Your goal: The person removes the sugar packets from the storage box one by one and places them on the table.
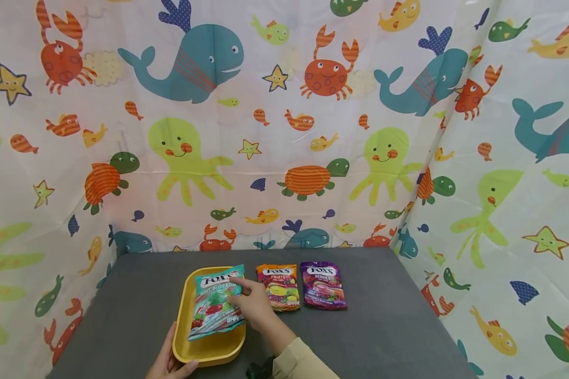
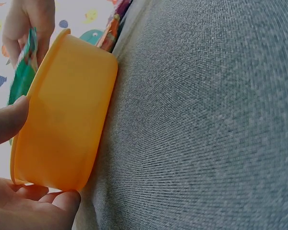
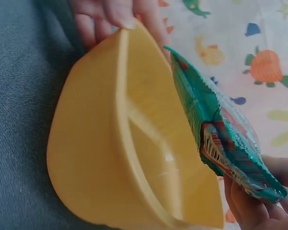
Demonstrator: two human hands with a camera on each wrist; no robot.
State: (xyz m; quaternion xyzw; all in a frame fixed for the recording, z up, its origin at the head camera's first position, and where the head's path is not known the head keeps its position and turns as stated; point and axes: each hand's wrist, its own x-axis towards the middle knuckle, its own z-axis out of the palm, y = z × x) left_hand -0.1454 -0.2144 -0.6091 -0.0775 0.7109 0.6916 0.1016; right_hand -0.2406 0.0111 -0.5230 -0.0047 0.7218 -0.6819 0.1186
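My right hand [image 1: 255,305] pinches a teal bag of Fox's Mint Blossom candy [image 1: 214,310] along its right side, thumb over the front. Tilted, the bag hangs over the opening of a yellow plastic tub [image 1: 213,360]. At the tub's near left corner my left hand [image 1: 167,362] grips the wall. Its thumb lies on the rim in the left wrist view, with the fingers curled at the tub's end [image 2: 67,120]. The right wrist view shows the bag [image 3: 209,115] edge-on above the rim, and the tub's inner floor [image 3: 156,177] partly in sight.
To the right of the tub lie an orange Fox's Fruits bag [image 1: 278,288] and a purple Fox's Berries bag [image 1: 323,287], side by side. Everything is on a dark grey cloth surface [image 1: 374,326]. A sea-animal printed curtain [image 1: 275,142] closes off the back and both sides.
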